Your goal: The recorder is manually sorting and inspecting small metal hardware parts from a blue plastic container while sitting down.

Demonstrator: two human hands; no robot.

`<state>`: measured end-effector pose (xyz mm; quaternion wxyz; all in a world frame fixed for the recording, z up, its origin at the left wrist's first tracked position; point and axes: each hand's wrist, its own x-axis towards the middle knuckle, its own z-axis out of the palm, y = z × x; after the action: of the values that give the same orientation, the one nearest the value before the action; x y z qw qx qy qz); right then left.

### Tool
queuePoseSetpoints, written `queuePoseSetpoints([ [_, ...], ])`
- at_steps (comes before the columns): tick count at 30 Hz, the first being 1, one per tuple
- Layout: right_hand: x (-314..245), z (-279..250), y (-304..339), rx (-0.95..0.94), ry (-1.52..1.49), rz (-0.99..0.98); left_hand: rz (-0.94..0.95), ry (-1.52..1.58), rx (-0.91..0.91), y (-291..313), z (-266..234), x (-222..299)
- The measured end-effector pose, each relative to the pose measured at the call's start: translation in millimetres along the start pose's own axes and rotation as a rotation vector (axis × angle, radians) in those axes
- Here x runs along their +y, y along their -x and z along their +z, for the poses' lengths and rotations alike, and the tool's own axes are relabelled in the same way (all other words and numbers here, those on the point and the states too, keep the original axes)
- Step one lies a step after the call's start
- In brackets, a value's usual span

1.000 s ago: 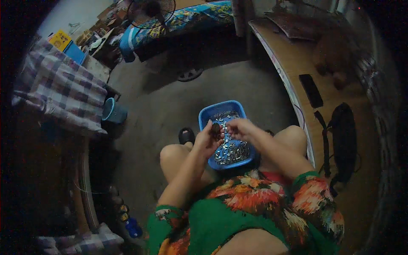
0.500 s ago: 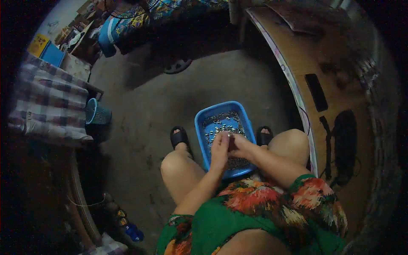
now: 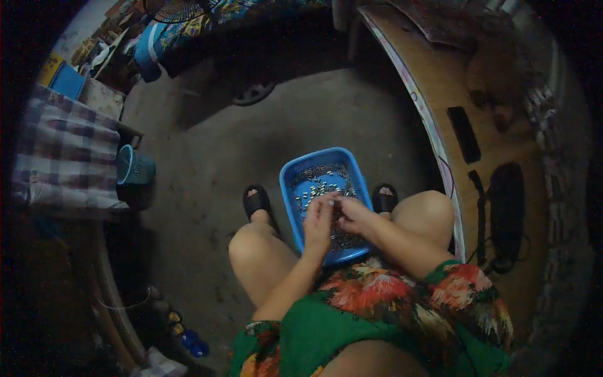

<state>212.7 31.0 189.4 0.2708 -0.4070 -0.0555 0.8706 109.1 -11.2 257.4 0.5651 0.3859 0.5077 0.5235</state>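
A blue plastic basin stands on the floor between my feet. Many small, shiny, short metal pieces lie scattered in it, with darker ones toward its far and near ends. Above the basin's middle, my left hand and my right hand meet at the fingertips, both with curled fingers. Between them shows a tiny pale glint, too small to name. The right palm and whatever lies in it are hidden from here.
To the right runs a wooden bench bearing a dark remote-like object and a long black item. A teal basket stands left, beside a checkered cloth. A dark round base sits farther off.
My fingertips have shifted slightly, and the two hands look a little less tightly pressed together. The whole view has moved a bit, so everything sits slightly farther left.
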Motion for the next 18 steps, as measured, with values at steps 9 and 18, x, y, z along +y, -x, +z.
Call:
queuePoseSetpoints([
  [9, -11.6, 14.5, 30.5, 0.008, 0.175, -0.109, -0.287, 0.503, 0.149, -17.3, -36.3, -13.1],
  [18, -25.7, 22.6, 41.5, -0.198, 0.251, -0.144, -0.622, 0.757, 0.003, -5.0, -43.0, 5.7],
])
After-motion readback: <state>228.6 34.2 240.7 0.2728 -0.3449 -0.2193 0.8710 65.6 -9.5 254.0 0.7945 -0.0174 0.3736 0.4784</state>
